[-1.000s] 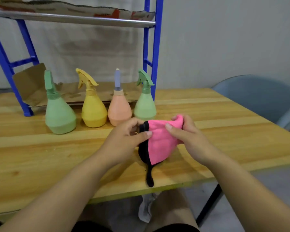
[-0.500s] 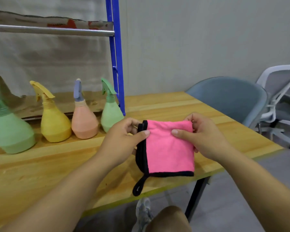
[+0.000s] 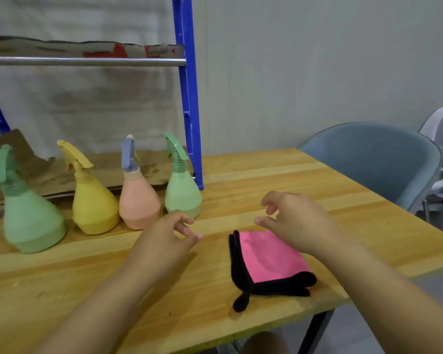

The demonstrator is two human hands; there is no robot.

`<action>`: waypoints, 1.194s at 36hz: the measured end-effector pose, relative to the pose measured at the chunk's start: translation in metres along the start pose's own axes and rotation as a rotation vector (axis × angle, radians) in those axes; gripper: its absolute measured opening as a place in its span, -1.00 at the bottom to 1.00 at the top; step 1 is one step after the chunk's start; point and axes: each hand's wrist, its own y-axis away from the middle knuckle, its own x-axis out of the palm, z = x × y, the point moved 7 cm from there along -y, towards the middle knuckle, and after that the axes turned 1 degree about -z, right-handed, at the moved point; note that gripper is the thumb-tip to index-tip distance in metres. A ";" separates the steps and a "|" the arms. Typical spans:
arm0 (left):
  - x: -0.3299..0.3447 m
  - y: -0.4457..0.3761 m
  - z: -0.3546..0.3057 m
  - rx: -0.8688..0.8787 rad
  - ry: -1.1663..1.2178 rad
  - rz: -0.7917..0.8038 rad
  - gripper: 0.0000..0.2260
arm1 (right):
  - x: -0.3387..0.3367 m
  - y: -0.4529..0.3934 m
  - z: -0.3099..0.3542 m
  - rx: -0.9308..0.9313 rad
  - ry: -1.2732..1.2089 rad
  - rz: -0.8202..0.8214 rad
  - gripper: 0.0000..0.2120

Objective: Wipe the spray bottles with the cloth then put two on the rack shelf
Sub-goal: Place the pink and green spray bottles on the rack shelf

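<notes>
Cloth (image 3: 269, 256) dropped onto table | under right hand (image 3: 296, 221) | both grips slack, empty

Your left hand (image 3: 169, 235) and right hand (image 3: 296, 221) hover empty, fingers loosely curled, above the desk (image 3: 266, 180); the folded pink cloth (image 3: 269, 259) lies flat; four spray bottles (image 3: 138, 200) stand behind.

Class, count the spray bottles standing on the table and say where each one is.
4, in a row before the rack: large green bottle far left, yellow bottle, peach bottle, small green bottle beside the blue post. None looks hidden.
</notes>
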 end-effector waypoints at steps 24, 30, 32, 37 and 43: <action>-0.073 -0.049 0.064 -0.113 -0.163 -0.402 -0.22 | 0.073 -0.105 0.109 -0.140 -0.465 0.110 -0.23; -0.078 -0.068 0.064 -0.129 -0.177 -0.404 -0.41 | 0.082 -0.114 0.117 -0.167 -0.508 0.131 -0.33; -0.080 -0.071 0.063 -0.128 -0.182 -0.400 -0.48 | 0.081 -0.114 0.116 -0.155 -0.540 0.119 -0.39; -0.080 -0.072 0.054 -0.078 -0.115 -0.368 -0.59 | 0.077 -0.110 0.114 -0.151 -0.572 0.100 -0.43; -0.082 -0.054 0.037 0.084 0.040 -0.360 -0.61 | 0.065 -0.095 0.108 -0.162 -0.517 0.064 -0.40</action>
